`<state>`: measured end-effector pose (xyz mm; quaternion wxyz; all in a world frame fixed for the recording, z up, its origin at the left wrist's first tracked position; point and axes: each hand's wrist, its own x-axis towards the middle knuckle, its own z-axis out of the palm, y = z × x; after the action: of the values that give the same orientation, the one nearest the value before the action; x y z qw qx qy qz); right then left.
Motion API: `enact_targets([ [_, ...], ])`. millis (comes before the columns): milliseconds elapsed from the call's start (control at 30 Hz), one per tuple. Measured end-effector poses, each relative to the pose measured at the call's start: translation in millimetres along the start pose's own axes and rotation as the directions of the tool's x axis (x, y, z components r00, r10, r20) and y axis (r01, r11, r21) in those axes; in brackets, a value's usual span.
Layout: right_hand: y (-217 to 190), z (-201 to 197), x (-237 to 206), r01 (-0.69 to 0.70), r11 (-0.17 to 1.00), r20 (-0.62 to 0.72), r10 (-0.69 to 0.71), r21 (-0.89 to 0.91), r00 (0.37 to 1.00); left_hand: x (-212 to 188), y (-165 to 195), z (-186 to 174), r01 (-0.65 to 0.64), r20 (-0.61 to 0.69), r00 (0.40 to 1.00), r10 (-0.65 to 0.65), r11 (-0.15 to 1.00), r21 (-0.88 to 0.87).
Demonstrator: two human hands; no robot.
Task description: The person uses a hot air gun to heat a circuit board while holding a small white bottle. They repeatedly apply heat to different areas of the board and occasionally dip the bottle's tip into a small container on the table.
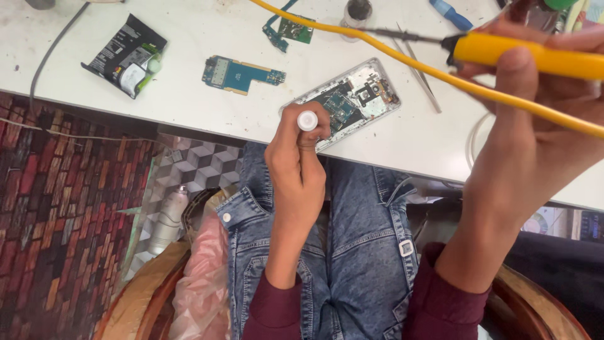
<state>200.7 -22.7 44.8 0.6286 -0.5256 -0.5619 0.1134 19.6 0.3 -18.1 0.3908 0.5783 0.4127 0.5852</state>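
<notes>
Biggest thing first: the white bench (189, 94) takes up the top of my view, and the opened phone (345, 101) lies tilted near its front edge, back cover off with the boards showing. My right hand (535, 119) is curled tight around the yellow soldering iron (528, 55), up off the surface, with its dark tip (390, 33) pointing left over the far side of the bench, well apart from the phone. The yellow cable (377, 47) droops right across the work, so I'd want it swung clear before bringing the tip down. My left hand (299, 164) is wrapped around a small white-capped tube (307, 120) at the phone's near corner; I can't tell if it touches the frame. I'd say steadying the phone there matters most. Tweezers (418, 69) lie just right of it. A loose blue circuit board (239, 74) and a battery (126, 55) lie further left.
</notes>
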Motion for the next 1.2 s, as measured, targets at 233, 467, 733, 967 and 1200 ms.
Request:
enact_targets([
  [233,43,17,26,0.127,0.992,0.049,-0.127,0.009,0.991,-1,-1,-1,0.004,-0.001,1.000,-0.004,1.000,-0.013],
  [467,62,34,38,0.258,0.966,0.192,-0.252,-0.009,0.948,0,-3,-2,-0.014,-0.013,1.000,0.015,0.999,0.037],
  [733,53,35,34,0.329,0.939,0.219,-0.302,-0.101,0.928,-2,-4,3,-0.078,-0.016,0.997,0.080,0.990,0.114],
  [967,50,28,35,0.295,0.955,0.204,-0.283,-0.030,0.937,-4,-1,4,-0.107,-0.011,0.994,0.109,0.987,0.117],
  [1200,56,36,33,0.262,0.965,0.209,-0.252,-0.024,0.945,-3,-2,5,-0.088,-0.015,0.996,0.089,0.993,0.078],
])
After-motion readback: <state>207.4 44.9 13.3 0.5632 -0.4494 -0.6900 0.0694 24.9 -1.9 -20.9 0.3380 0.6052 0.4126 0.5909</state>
